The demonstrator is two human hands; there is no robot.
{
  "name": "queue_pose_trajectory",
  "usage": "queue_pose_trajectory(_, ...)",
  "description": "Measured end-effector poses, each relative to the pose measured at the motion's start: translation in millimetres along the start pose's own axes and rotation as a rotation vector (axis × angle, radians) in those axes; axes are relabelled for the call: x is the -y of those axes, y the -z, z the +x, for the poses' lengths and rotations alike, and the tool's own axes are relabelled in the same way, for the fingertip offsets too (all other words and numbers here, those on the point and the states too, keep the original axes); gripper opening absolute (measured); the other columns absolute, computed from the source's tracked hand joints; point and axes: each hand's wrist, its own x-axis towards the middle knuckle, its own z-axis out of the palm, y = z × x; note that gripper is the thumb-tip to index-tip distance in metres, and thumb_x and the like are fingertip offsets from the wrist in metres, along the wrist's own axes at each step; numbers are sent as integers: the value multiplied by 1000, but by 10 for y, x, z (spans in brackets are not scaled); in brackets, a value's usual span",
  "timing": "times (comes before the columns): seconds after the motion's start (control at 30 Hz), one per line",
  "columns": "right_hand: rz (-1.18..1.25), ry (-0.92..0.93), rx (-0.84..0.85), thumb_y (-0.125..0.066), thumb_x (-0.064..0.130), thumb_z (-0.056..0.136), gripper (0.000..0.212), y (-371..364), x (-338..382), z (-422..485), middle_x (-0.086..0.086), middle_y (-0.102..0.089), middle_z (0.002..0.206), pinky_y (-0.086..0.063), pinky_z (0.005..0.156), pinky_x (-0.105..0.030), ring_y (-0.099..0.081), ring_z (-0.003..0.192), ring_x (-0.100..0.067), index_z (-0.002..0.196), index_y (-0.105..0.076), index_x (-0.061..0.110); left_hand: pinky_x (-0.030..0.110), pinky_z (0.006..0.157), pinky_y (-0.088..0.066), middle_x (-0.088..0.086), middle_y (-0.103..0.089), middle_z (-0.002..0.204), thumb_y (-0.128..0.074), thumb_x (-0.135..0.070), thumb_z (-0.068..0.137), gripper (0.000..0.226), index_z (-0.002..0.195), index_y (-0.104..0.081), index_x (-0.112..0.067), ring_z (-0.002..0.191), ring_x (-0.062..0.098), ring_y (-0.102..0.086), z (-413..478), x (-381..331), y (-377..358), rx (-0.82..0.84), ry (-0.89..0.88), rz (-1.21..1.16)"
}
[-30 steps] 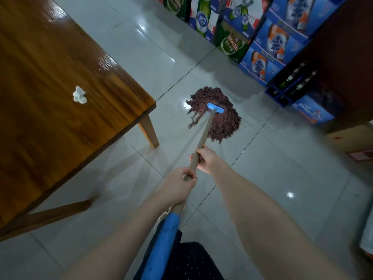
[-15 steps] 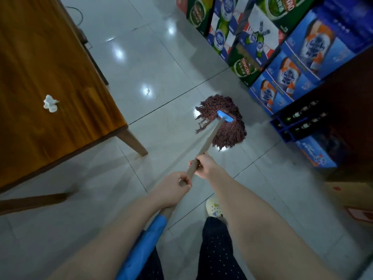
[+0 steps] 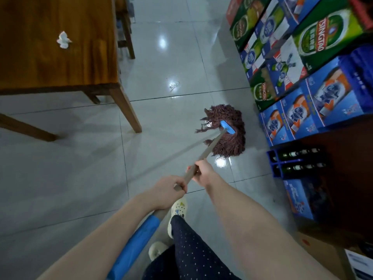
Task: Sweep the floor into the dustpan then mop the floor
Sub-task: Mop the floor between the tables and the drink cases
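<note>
Glossy tiled floor point(image 3: 80, 178), one table point(image 3: 50, 73), one mop point(image 3: 230, 116) (strands splayed), left hand point(image 3: 167, 194) and right hand point(image 3: 202, 171) both gripping its handle point(image 3: 210, 147)

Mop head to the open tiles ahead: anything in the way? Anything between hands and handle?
No. The left hand and right hand grip the mop handle directly. Nothing visible lies ahead of the mop head on the floor. Beer cartons stand close on its right, and a table leg stands apart on its left.
</note>
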Motion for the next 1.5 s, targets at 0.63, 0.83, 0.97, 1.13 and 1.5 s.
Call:
queue_pose_trajectory(0.63,-512,12,154,-27,-2,99,61,308,-1902,-981,-8,-42,87,-45,56,-37,-47,66,-22,150,-19,29,14,56,-34,-18,-56,74,-53,-22,86,26,66,-57,-38,63,-1,-49,-2019,919,-1437,-217,150,-209)
queue_pose_trajectory(0.83,-681,-23,197,-25,1,99,69,449,-2476,-1275,-5,-39,87,-45,54,-34,-46,63,-20,151,-6,42,23,68,-44,-5,-63,89,-53,-19,86,25,68,-60,-35,75,12,-58,-2550,1113,-1905,-293,244,-289)
queue_pose_trajectory(0.97,-732,-51,221,-25,2,100,67,521,-2595,-1337,-6,-39,85,-45,55,-36,-46,62,-20,150,-7,42,34,82,-50,-1,-66,94,-53,-22,86,27,67,-57,-40,86,19,-61,-2691,1076,-2089,-326,282,-322)
queue_pose_trajectory(1.13,-781,-48,232,-27,1,100,63,648,-2378,-1223,-8,-39,86,-44,58,-39,-47,62,-22,150,-13,36,30,79,-49,-3,-65,93,-52,-22,86,25,68,-58,-38,83,17,-61,-2500,823,-2146,-355,296,-340)
queue_pose_trajectory(1.5,-767,-63,268,-27,1,101,65,731,-1097,-494,-10,-42,88,-43,59,-37,-45,63,-21,149,-11,41,20,61,-39,-2,-60,88,-53,-25,89,13,89,-66,-25,71,12,-53,-1266,-14,-2029,-405,344,-412)
